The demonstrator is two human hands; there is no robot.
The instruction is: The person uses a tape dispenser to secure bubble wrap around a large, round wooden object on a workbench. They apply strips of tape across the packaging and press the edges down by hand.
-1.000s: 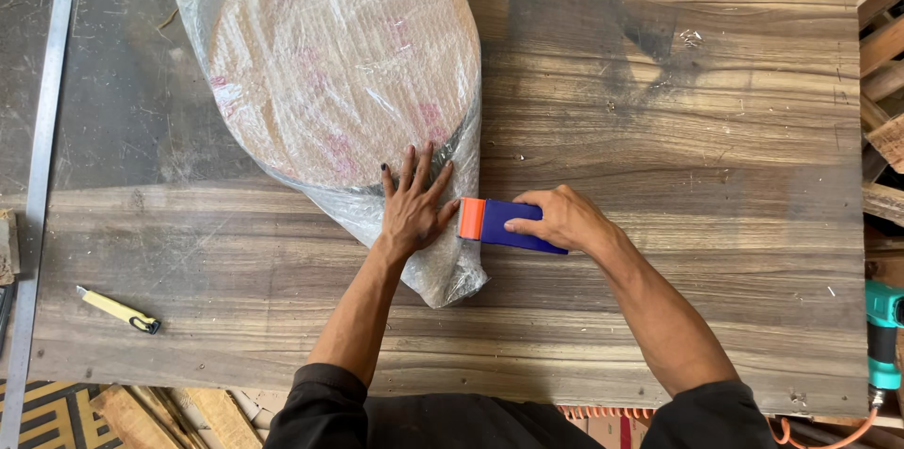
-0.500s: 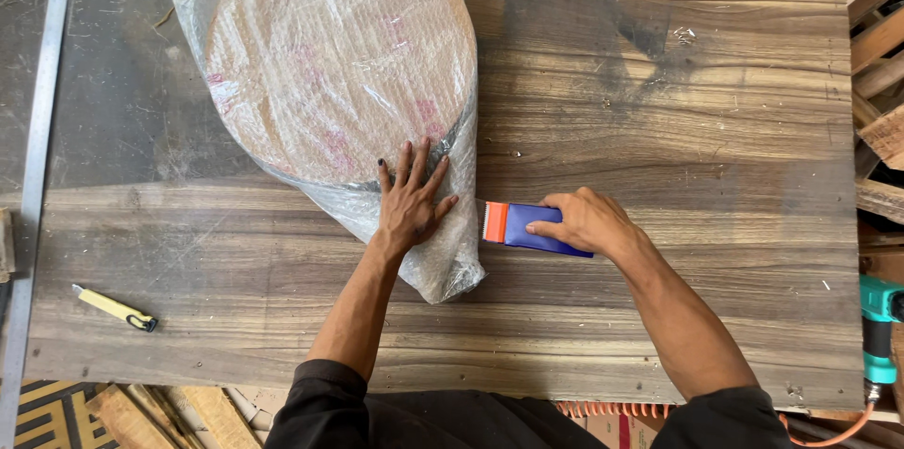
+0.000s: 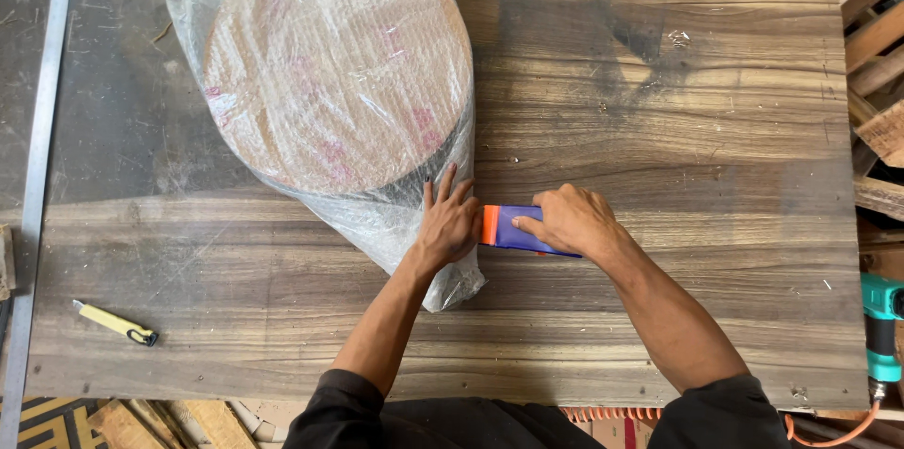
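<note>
At the desk's (image 3: 659, 110) near edge lay a yellow utility knife (image 3: 115, 323). Mid-desk, the left hand (image 3: 447, 225) pressed flat, fingers spread, on the wrapped round bundle's (image 3: 339, 82) plastic tail. Just beside it, the right hand (image 3: 570, 219) gripped a blue-orange tape dispenser (image 3: 508, 228), fingers curled around it. Far right, a teal drill (image 3: 882, 325).
</note>
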